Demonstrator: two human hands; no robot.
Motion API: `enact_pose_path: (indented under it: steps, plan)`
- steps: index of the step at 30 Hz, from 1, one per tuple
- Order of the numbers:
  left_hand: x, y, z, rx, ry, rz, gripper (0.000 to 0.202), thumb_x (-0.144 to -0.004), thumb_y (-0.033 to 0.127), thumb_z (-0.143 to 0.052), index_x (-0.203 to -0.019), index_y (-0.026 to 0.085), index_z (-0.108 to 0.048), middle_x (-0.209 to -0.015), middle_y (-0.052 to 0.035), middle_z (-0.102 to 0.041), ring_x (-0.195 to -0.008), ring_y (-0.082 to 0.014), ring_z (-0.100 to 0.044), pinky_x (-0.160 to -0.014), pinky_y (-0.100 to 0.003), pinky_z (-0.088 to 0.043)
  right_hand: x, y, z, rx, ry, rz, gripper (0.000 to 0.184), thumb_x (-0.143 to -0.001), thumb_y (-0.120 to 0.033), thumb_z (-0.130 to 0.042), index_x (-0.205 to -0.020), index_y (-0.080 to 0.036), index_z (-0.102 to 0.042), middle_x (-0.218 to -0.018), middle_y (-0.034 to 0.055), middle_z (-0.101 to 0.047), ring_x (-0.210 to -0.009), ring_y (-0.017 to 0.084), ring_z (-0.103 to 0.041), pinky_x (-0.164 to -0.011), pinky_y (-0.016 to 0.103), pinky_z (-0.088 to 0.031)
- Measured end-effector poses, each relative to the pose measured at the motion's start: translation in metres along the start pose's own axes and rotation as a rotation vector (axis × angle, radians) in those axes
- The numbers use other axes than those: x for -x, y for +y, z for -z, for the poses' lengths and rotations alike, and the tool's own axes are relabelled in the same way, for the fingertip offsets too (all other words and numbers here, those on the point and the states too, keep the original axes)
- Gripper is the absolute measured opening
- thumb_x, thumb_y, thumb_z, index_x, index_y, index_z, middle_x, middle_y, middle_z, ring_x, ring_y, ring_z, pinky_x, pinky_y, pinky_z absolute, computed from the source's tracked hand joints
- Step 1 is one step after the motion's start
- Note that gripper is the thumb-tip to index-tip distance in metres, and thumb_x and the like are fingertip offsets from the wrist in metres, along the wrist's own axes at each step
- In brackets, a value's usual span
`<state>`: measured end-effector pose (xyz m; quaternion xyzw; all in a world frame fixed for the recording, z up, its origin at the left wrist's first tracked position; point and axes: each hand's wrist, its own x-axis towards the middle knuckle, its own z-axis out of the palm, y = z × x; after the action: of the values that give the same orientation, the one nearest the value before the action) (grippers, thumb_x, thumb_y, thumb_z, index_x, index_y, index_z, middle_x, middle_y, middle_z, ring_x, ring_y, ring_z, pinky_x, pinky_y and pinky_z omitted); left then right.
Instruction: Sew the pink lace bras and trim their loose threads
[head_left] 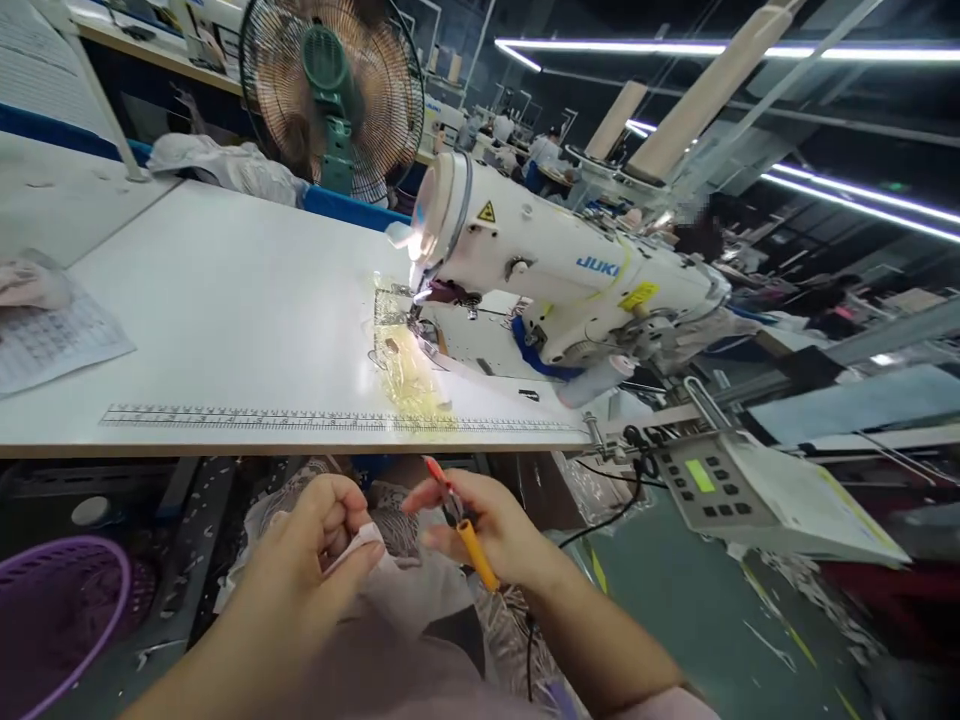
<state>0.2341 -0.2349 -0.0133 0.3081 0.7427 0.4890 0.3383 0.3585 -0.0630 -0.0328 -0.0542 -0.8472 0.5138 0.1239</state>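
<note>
On the near side of the white table [240,330], below its front edge, we have both hands up and working close together. Left hand [322,530]: thumb pressed against curled fingers, pinching the cloth [367,537]. Right hand [495,515]: fingers and thumb wrapped round the snips [477,556], no cloth in that grip.

Key relation: the pinched end of the cloth pokes out of the left hand toward the right hand. It lies just left of the snips, near but not touching. Left hand is the nearer one, since it has the hold. Snips' long axis runs slantwise: red end forward and left toward the table edge, orange handle back and right toward us. So the red end points past the pinched bit, not at it. Blades are tiny here and part-covered by fingers; we can't tell if they're apart or together.

Cloth looks pale, greyish pink, thin and soft, with a lighter folded strip at the pinch. More of it hangs creased below the hands.

Around us: sewing machine [555,240] on the table ahead, bright light at its needle end; ruler scale [300,415] along the front edge; control box [690,510] off right; purple basket [127,590] low at left.
</note>
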Motion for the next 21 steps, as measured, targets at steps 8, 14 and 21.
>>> enact_pose_path:
  steps: [8, 14, 21]
  plan:
    - [-0.004, -0.009, -0.01, 0.05, -0.05, -0.06, 0.027, -0.076, 0.04, -0.057, -0.094, 0.023, -0.047, -0.084, -0.0018, -0.063, -0.078, -0.018, -0.061, -0.069, -0.027, -0.05, -0.024, -0.028, -0.017, -0.132, 0.011, 0.026, 0.027, -0.076, -0.039, -0.062, -0.074, -0.016, -0.049, -0.072, 0.0013, -0.053, -0.061, 0.01, -0.046, -0.056, 0.022, -0.041]
    - [-0.002, -0.003, 0.004, -0.163, -0.087, -0.07, 0.018, -0.08, 0.04, -0.052, -0.083, 0.023, -0.055, -0.074, -0.0003, -0.06, -0.066, -0.0168, -0.055, -0.057, -0.024, -0.043, -0.025, -0.028, -0.018, -0.198, 0.006, -0.005, 0.025, -0.075, -0.037, -0.063, -0.075, -0.016, -0.048, -0.071, 0.0015, -0.054, -0.061, 0.011, -0.047, -0.056, 0.024, -0.042]
    - [0.004, -0.001, 0.018, -0.233, -0.038, -0.125, 0.015, -0.073, 0.036, -0.059, -0.069, 0.022, -0.063, -0.06, 0.0003, -0.051, -0.058, -0.0167, -0.048, -0.053, -0.024, -0.039, -0.03, -0.038, -0.012, -0.076, -0.045, 0.133, 0.018, -0.075, -0.031, -0.061, -0.072, -0.015, -0.052, -0.071, 0.0022, -0.057, -0.06, 0.01, -0.047, -0.054, 0.021, -0.04]
